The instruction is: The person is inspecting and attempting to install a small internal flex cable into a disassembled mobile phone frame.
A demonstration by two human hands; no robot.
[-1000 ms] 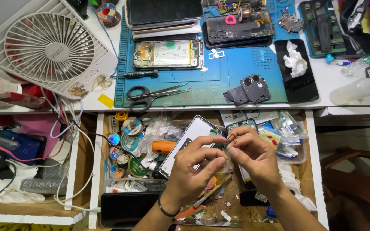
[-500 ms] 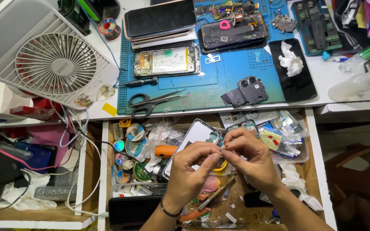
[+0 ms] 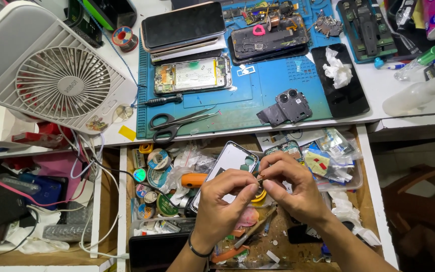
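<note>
Both my hands meet over the open drawer (image 3: 123, 201). My left hand (image 3: 222, 201) and my right hand (image 3: 290, 186) pinch a tiny part (image 3: 259, 177) between their fingertips; the part is too small to make out. Under the hands lies a white phone back cover (image 3: 227, 161), and a yellow tape roll (image 3: 259, 195) shows just below the fingers. An orange-handled tool (image 3: 193, 180) lies left of my left hand. A dark band circles my left wrist.
On the blue mat (image 3: 258, 90) lie an opened phone (image 3: 192, 74), scissors (image 3: 169, 123), a screwdriver (image 3: 162, 100) and a grey camera frame (image 3: 285, 107). A white fan (image 3: 59, 85) stands at left, above tangled cables. Tape rolls (image 3: 152, 166) and plastic bags (image 3: 328, 156) fill the drawer.
The view has shifted, so the desk sits higher in frame. My hands stay together over the drawer, still working the small part, now a little lower and to the right.
</note>
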